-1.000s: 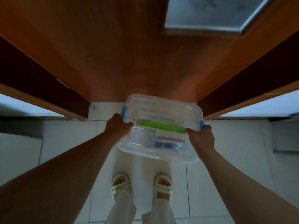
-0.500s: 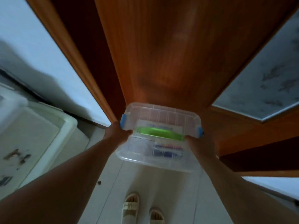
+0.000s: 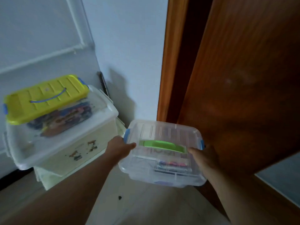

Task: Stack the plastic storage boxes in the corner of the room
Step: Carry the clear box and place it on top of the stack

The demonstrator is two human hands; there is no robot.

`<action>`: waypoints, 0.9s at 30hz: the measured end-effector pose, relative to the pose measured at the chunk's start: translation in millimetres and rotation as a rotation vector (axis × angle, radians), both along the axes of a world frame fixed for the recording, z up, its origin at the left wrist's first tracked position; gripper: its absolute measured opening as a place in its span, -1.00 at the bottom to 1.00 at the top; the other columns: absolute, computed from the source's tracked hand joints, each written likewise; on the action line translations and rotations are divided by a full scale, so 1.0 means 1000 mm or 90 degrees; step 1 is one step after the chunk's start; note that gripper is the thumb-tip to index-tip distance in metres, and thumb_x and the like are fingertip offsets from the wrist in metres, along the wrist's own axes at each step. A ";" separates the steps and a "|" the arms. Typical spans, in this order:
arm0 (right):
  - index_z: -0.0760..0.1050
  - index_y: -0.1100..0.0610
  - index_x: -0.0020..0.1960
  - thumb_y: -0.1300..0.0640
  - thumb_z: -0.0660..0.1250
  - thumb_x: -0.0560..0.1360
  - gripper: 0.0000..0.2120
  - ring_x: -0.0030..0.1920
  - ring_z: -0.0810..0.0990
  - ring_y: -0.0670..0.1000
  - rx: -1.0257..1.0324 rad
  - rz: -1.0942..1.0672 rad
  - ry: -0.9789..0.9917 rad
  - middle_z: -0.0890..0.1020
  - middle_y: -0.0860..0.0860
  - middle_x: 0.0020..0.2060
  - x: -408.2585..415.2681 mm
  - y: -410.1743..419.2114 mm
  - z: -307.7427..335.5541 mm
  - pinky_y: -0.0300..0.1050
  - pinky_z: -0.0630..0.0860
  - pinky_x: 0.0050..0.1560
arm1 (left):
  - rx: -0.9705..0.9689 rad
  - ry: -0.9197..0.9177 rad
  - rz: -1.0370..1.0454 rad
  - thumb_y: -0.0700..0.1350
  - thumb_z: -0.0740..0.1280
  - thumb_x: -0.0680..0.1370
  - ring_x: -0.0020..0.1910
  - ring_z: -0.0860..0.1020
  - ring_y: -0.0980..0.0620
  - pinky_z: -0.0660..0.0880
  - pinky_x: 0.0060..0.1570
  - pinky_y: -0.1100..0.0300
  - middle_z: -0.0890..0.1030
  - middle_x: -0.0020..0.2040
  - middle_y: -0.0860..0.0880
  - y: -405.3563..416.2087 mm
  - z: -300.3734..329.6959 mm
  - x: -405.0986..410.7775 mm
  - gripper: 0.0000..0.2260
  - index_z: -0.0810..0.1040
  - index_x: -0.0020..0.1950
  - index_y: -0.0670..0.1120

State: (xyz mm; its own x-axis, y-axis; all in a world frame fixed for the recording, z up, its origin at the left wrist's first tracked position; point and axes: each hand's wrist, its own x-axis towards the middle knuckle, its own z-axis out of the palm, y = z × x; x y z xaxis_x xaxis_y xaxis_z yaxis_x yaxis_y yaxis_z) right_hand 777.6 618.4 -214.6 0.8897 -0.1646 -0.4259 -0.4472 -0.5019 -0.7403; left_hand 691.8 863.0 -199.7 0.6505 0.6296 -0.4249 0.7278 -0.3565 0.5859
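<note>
The small clear plastic box with blue clips (image 3: 164,153) looks smooth and glossy, the yellow plastic ribbed lid (image 3: 45,98) shines softly, and the brown wooden door (image 3: 243,78) has a polished varnished finish.

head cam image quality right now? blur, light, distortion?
Head view: dim, bluish indoor light, no glare. Motion blur smears the yellow-lidded box and the large clear bin under it. The carried clear box, left hand and right hand read sharper. Wide-angle tilt leans the door frame. Soft shadow on the wall.
</note>
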 end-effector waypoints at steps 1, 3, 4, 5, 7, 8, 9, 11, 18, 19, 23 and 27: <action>0.33 0.19 0.33 0.05 0.46 0.36 -0.39 -0.14 0.53 0.09 0.004 0.019 -0.007 0.55 0.16 0.04 0.003 0.013 0.011 -0.15 0.43 -0.33 | 0.001 -0.011 0.023 0.03 0.43 0.44 -0.11 0.50 -0.09 0.44 -0.13 0.13 0.53 -0.09 -0.13 0.011 0.011 -0.008 -0.59 0.53 0.12 -0.26; 0.38 0.21 0.29 0.06 0.46 0.35 -0.43 -0.16 0.55 0.09 0.000 0.062 -0.033 0.55 0.12 -0.03 0.006 0.035 0.031 -0.15 0.45 -0.28 | -0.007 -0.024 0.062 0.03 0.43 0.44 -0.10 0.51 -0.09 0.45 -0.09 0.11 0.53 -0.07 -0.13 0.029 0.027 -0.020 -0.58 0.53 0.12 -0.26; 0.39 0.23 0.27 0.06 0.46 0.36 -0.45 -0.22 0.54 0.05 0.000 0.085 -0.046 0.53 0.09 -0.09 0.007 0.047 0.042 -0.18 0.43 -0.32 | -0.011 -0.033 0.084 0.03 0.43 0.44 -0.10 0.50 -0.09 0.45 -0.10 0.11 0.53 -0.07 -0.13 0.039 0.036 -0.026 -0.58 0.53 0.12 -0.26; 0.39 0.25 0.26 0.08 0.45 0.38 -0.47 -0.27 0.51 0.01 -0.001 0.104 -0.053 0.51 0.07 -0.14 0.007 0.057 0.050 -0.21 0.39 -0.35 | -0.009 -0.039 0.096 0.03 0.43 0.44 -0.11 0.49 -0.08 0.42 -0.12 0.12 0.52 -0.07 -0.13 0.046 0.044 -0.031 -0.58 0.52 0.11 -0.26; 0.38 0.27 0.28 0.10 0.44 0.39 -0.46 -0.21 0.52 0.03 0.005 0.147 -0.081 0.54 0.09 -0.09 0.010 0.086 0.069 -0.20 0.39 -0.31 | 0.018 -0.050 0.116 0.08 0.43 0.44 -0.11 0.49 -0.08 0.38 -0.16 0.14 0.52 -0.09 -0.13 0.068 0.065 -0.045 -0.56 0.53 0.08 -0.26; 0.38 0.27 0.30 0.10 0.45 0.38 -0.44 -0.14 0.53 0.07 0.008 0.160 -0.093 0.56 0.13 -0.02 0.011 0.100 0.079 -0.17 0.43 -0.25 | 0.033 -0.049 0.121 0.11 0.42 0.43 -0.10 0.51 -0.10 0.39 -0.18 0.14 0.54 -0.09 -0.13 0.080 0.072 -0.050 -0.54 0.54 0.07 -0.26; 0.39 0.29 0.30 0.11 0.45 0.37 -0.43 -0.10 0.54 0.10 0.015 0.168 -0.102 0.57 0.16 0.02 0.012 0.115 0.087 -0.13 0.47 -0.22 | 0.043 -0.059 0.132 0.14 0.42 0.42 -0.09 0.55 -0.11 0.42 -0.18 0.14 0.57 -0.08 -0.14 0.092 0.079 -0.057 -0.53 0.56 0.07 -0.25; 0.42 0.34 0.26 0.14 0.48 0.34 -0.43 -0.07 0.59 0.17 0.021 0.186 -0.126 0.59 0.19 0.00 0.011 0.146 0.105 -0.08 0.52 -0.19 | 0.048 -0.083 0.154 0.16 0.43 0.39 -0.04 0.61 -0.13 0.49 -0.15 0.12 0.63 -0.05 -0.14 0.115 0.095 -0.070 -0.52 0.59 0.07 -0.22; 0.49 0.33 0.12 0.08 0.52 0.31 -0.50 -0.14 0.58 0.16 -0.007 0.288 -0.173 0.57 0.15 -0.13 0.010 0.247 0.165 -0.10 0.50 -0.22 | 0.079 -0.131 0.196 0.14 0.43 0.42 -0.26 0.48 -0.08 0.38 -0.27 0.15 0.49 -0.37 -0.05 0.206 0.138 -0.096 -0.63 0.43 -0.31 -0.13; 0.49 0.32 0.10 0.07 0.52 0.32 -0.53 -0.15 0.57 0.15 -0.014 0.302 -0.182 0.57 0.14 -0.14 0.010 0.260 0.174 -0.11 0.47 -0.22 | 0.083 -0.132 0.202 0.15 0.42 0.42 -0.27 0.47 -0.08 0.35 -0.27 0.17 0.44 -0.40 -0.03 0.218 0.144 -0.098 -0.61 0.38 -0.35 -0.10; 0.52 0.30 0.04 0.07 0.50 0.32 -0.58 -0.17 0.56 0.14 -0.006 0.345 -0.206 0.58 0.14 -0.14 0.008 0.308 0.200 -0.14 0.44 -0.24 | 0.115 -0.132 0.207 0.17 0.39 0.43 -0.22 0.48 -0.10 0.33 -0.23 0.18 0.48 -0.29 -0.11 0.260 0.168 -0.110 -0.57 0.32 -0.40 -0.09; 0.54 0.31 -0.02 0.06 0.50 0.32 -0.62 -0.22 0.54 0.12 -0.015 0.396 -0.238 0.58 0.14 -0.19 0.011 0.361 0.221 -0.22 0.32 -0.44 | 0.130 -0.157 0.236 0.15 0.40 0.43 -0.05 0.62 -0.20 0.50 -0.10 0.09 0.64 -0.13 -0.25 0.299 0.186 -0.120 -0.60 0.55 -0.22 -0.21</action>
State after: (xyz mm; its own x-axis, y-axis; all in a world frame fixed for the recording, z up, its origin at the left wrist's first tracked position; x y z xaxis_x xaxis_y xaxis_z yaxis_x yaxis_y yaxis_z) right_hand 788.9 979.8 6.0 0.9068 0.4145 -0.0769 0.2077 -0.5981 -0.7741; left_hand 571.8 1162.1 -13.9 0.4323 0.8923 -0.1301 0.6756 -0.2249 0.7022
